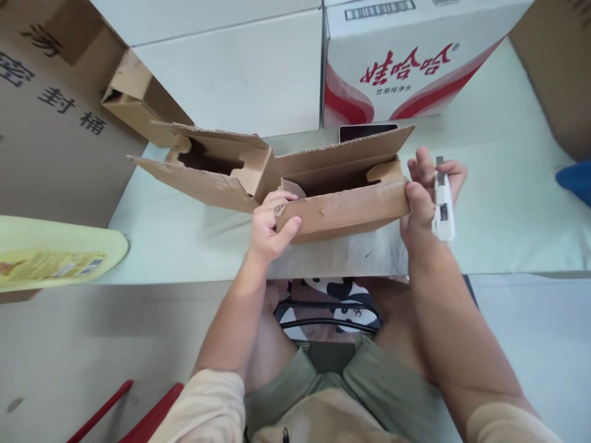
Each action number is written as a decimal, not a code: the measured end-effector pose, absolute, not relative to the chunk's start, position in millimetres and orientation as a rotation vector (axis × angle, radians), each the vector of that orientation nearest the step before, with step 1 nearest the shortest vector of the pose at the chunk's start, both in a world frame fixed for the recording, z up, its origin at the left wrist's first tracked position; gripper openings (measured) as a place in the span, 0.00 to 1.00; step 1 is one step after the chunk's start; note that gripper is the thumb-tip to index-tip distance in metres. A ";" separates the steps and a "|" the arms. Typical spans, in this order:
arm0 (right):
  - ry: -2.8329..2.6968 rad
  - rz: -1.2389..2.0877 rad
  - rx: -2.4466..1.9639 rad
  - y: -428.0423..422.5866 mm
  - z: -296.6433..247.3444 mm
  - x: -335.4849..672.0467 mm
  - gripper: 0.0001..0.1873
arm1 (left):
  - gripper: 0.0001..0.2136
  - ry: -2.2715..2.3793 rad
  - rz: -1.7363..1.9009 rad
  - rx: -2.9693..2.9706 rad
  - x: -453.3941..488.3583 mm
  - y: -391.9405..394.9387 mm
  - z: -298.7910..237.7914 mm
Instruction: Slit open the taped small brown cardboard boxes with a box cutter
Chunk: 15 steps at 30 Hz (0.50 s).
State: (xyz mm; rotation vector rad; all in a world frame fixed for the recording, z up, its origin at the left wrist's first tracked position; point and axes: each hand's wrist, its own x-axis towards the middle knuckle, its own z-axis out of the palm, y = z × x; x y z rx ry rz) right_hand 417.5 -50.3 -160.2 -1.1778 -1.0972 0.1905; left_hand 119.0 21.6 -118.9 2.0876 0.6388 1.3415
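An open cardboard box [344, 209] is tilted toward me near the table's front edge, its long flap raised at the back. My left hand [272, 224] grips its left end, thumb on the near side and fingers over the rim. At the right end is my right hand [422, 197], its thumb by the box's corner. A white utility knife [444, 206] is held between the fingers of that hand, a grey tip pointing up. Just left of this box stands a second open cardboard box [258, 175] with its flaps up; its inside is dark.
Behind stand a plain white carton [231, 80] and a white-and-red carton [392, 80]. A dark flat device [367, 131] lies before them. At left are a big brown carton [46, 123], a smaller cardboard box [143, 101] and a pale yellow bottle [60, 253]. A blue object [577, 183] is at right.
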 end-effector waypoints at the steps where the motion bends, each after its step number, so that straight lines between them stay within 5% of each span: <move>1: -1.097 0.262 -1.142 -50.0 -162.9 420.6 0.28 | 0.23 0.629 1.346 2.090 119.0 19.3 -117.5; 8: -1.081 0.486 -0.861 -36.6 -145.2 409.7 0.25 | 0.13 0.679 1.436 2.084 125.2 12.9 -129.4; 13: -0.892 0.439 -0.967 -38.1 -137.5 393.0 0.24 | 0.35 0.886 1.724 2.038 131.6 13.0 -146.0; 15: -0.874 0.407 -1.004 -41.5 -136.0 390.7 0.23 | 0.32 0.877 1.646 2.124 129.4 14.4 -142.9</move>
